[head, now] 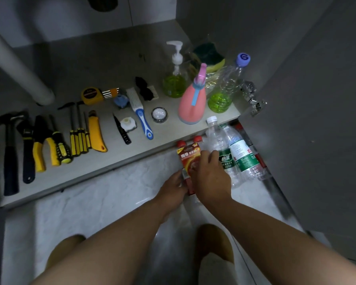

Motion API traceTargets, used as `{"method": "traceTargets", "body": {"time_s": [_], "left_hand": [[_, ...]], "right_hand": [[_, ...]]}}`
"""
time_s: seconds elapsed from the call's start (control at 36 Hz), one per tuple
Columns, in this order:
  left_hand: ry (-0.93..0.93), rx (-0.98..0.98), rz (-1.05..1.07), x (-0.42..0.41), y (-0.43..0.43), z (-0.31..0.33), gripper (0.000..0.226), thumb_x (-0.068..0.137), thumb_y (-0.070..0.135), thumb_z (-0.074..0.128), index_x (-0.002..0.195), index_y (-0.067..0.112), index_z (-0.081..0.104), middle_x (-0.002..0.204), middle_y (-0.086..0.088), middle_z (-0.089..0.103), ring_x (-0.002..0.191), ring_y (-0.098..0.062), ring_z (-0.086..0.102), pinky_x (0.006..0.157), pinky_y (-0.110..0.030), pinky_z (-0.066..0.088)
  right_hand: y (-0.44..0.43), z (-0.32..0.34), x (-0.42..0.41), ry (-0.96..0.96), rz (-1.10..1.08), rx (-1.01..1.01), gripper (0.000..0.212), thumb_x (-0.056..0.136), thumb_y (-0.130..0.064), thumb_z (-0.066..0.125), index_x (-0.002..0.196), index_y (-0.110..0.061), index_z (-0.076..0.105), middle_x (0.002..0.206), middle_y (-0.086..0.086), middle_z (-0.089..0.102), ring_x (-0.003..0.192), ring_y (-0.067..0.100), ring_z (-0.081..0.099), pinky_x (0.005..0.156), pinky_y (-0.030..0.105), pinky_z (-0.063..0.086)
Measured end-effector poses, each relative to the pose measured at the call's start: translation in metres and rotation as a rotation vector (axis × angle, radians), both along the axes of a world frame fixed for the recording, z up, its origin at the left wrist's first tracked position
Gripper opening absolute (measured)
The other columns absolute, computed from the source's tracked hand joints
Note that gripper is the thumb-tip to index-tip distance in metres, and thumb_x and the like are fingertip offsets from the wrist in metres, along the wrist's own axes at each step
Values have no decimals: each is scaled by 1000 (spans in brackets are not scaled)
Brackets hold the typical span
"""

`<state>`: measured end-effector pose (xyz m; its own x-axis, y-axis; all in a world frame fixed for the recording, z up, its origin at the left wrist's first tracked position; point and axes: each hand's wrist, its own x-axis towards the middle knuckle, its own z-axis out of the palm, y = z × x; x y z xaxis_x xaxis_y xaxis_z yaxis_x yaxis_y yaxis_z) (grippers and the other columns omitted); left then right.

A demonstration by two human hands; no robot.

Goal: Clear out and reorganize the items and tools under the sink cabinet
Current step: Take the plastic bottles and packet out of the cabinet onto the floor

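The person crouches before the open cabinet, both hands on a red pack (pixel 188 156) with 2 red caps that stands on the pale floor (pixel 103 202), just in front of the cabinet shelf (pixel 115 159). The left hand (pixel 172 189) grips the pack's lower left edge, fingers curled round it. The right hand (pixel 211 177) lies over the pack's front, its fingers bent over the right side; the fingertips are hidden. Just right of the pack, 2 clear water bottles (pixel 243 155) lean against the cabinet door (pixel 308 140). On the shelf, a hammer (pixel 10 153), pliers (pixel 40 147), screwdrivers (pixel 78 138) and a yellow utility knife (pixel 97 134) lie in a row at the left. A pink spray bottle (pixel 192 101) and a pump bottle (pixel 174 81) of green liquid stand at the right.
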<state>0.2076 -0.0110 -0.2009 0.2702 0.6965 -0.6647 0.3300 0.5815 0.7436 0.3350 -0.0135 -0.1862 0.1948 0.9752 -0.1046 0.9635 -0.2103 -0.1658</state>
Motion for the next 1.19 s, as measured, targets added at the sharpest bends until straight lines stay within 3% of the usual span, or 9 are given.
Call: {"method": "traceTargets", "body": {"time_s": [0.08,0.19,0.33,0.44,0.72,0.89,1.03,1.14,1.19], "left_hand": [[7,17,-79,-5,0,11,35,101,34,59,135,37,58,125,14,68,100,4,64,65,-6,50],[101,24,-152,-24,5,32,21,99,16,59,117,23,68,116,1,68,106,-19,66,93,-29,52],[241,73,-176,-74,13,80,42,101,10,54,143,13,54,128,-7,62,94,-11,61,67,-7,47],[375,140,-170,-113,17,127,40,100,16,55,139,20,56,125,-6,63,100,-15,60,82,-20,47],[591,229,-320,-150,39,195,32,97,27,61,129,22,62,120,-3,66,100,-13,61,69,-15,45],[420,37,-272,-118,29,140,42,98,26,63,138,26,52,129,-9,62,104,-22,62,80,-34,53],[359,66,-365,-71,12,61,79,92,37,68,158,38,24,156,-4,41,128,-21,51,96,-32,52],[463,158,-267,-51,13,15,82,91,37,69,158,36,22,156,-11,39,139,-32,43,114,-43,41],[459,159,-246,-49,15,1,81,90,36,69,156,38,22,154,-12,36,138,-34,42,114,-41,40]], "right_hand": [[-7,-3,-3,86,97,-2,45,94,-47,57,124,-17,43,124,9,45,88,24,64,62,32,52],[-6,4,-1,241,320,-101,38,96,-41,54,125,-20,44,123,6,46,85,27,63,60,29,41],[13,41,3,277,509,-388,45,90,-37,63,129,-22,45,127,2,45,103,26,60,76,29,41],[30,87,-2,166,614,-595,37,93,-34,61,124,-15,57,128,5,57,113,28,59,91,31,48],[68,166,20,40,488,-463,32,93,-42,59,114,-19,62,120,8,66,106,27,60,89,34,51],[77,145,53,54,253,-374,29,93,-38,58,109,-15,65,117,9,68,105,28,62,85,32,51],[35,94,56,177,328,-699,33,95,-34,58,127,-25,59,126,4,62,84,13,59,65,19,49],[-13,36,54,70,331,-794,63,92,-38,64,150,-34,37,150,9,34,119,26,58,103,38,50],[-33,13,51,-25,276,-715,74,90,-40,66,152,-39,26,160,13,13,127,31,52,103,40,50]]}}
